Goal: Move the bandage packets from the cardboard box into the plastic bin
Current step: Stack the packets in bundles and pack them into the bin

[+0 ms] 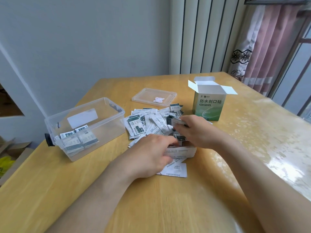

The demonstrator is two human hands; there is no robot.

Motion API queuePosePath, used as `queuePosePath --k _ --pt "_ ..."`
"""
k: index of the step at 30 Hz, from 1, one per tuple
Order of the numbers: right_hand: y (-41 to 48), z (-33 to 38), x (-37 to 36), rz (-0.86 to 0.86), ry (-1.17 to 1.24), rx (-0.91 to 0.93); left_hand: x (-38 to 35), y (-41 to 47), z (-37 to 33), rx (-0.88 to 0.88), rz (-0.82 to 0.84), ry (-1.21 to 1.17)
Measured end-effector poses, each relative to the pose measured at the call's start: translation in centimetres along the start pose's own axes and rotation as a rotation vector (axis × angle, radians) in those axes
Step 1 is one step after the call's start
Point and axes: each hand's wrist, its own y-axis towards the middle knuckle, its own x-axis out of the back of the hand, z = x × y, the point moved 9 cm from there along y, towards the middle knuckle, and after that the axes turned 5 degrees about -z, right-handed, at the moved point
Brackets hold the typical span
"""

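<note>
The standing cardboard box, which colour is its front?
The cardboard box front is green with dark lettering; head view.

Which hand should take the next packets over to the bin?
Right, probably: the right hand grips a stack of packets, while the left hand is busy holding the white box.

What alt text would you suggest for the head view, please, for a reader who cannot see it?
A person's right hand holds a few bandage packets above a pile of packets on a wooden table, with the left hand beside it. A clear plastic bin at left holds others, and an open green cardboard box stands behind.
</note>
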Motion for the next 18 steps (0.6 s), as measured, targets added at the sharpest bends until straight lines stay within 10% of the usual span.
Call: queuePosePath --k 9,18 --pt "-1.7 0.9 -2.2 0.261 1.062 -0.359 7.7 -2.0 2.4 -0.084 -0.81 -0.334" --pt "-2.4 2.9 -3.9 0.306 1.179 -0.395 7.0 -1.2 4.0 -0.019 -0.806 -0.744"
